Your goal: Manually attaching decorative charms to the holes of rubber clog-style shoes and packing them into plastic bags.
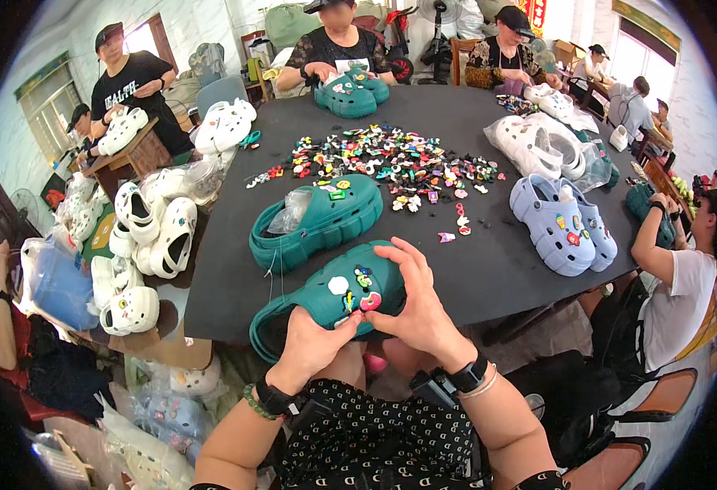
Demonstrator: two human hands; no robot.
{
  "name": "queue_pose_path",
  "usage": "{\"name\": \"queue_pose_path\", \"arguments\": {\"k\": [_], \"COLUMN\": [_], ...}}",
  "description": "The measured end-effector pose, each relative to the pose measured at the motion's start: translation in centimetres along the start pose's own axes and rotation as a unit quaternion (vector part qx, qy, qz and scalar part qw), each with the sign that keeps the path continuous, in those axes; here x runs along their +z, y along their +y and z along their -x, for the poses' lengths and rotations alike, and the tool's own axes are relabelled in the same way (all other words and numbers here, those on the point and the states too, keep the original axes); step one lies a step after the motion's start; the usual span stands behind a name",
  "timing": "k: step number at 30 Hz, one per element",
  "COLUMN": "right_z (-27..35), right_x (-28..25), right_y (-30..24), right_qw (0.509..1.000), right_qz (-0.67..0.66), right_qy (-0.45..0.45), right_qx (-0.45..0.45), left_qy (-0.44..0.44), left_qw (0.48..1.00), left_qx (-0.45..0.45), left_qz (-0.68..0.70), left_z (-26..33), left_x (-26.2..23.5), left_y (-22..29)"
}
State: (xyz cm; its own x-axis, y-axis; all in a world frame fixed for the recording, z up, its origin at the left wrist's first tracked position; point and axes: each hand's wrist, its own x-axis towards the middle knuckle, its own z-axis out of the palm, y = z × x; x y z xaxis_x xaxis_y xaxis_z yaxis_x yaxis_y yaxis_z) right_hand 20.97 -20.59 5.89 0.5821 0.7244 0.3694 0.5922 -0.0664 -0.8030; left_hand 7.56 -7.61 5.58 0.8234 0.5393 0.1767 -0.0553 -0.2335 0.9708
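A dark green clog (334, 287) tilts at the near table edge between my hands. My left hand (313, 347) grips its near side, thumb at a small pink-and-red charm (370, 300); its other fingers are mostly hidden. My right hand (420, 306) wraps the toe end, fingers over the top and thumb at the same charm. More charms sit on the clog's upper: a white hexagonal one (339, 285), a yellow-and-black one and a green-and-black figure. Just beyond lies a second green clog (338, 214) with clear plastic stuffed inside and a green-and-yellow charm on top.
Loose colourful charms (391, 159) spread across the black table (465, 273). Pale blue clogs (556, 224) stand at right, bagged white clogs (530, 145) behind them. White clogs (167, 237) pile up at left. Several people work around the table; one across handles green clogs (350, 94).
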Motion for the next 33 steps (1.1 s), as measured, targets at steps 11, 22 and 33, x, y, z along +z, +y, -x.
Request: {"name": "queue_pose_path", "arguments": {"k": [11,22,33], "right_z": [0.2,-0.1,0.1], "right_x": [1.6,0.1,0.2], "right_y": [-0.5,0.8,-0.6], "right_qw": [0.996,1.0,1.0], "right_qz": [0.068,-0.001,0.017], "right_qy": [0.063,0.005,-0.018], "right_qx": [0.012,0.001,0.006], "left_qy": [0.052,0.033,-0.009], "left_qw": [0.995,0.993,0.999], "left_qx": [0.045,0.06,0.02], "left_qz": [-0.069,-0.097,-0.03], "left_z": [-0.5,-0.8,0.8], "left_x": [0.8,0.6,-0.2], "left_y": [-0.9,-0.3,-0.5]}}
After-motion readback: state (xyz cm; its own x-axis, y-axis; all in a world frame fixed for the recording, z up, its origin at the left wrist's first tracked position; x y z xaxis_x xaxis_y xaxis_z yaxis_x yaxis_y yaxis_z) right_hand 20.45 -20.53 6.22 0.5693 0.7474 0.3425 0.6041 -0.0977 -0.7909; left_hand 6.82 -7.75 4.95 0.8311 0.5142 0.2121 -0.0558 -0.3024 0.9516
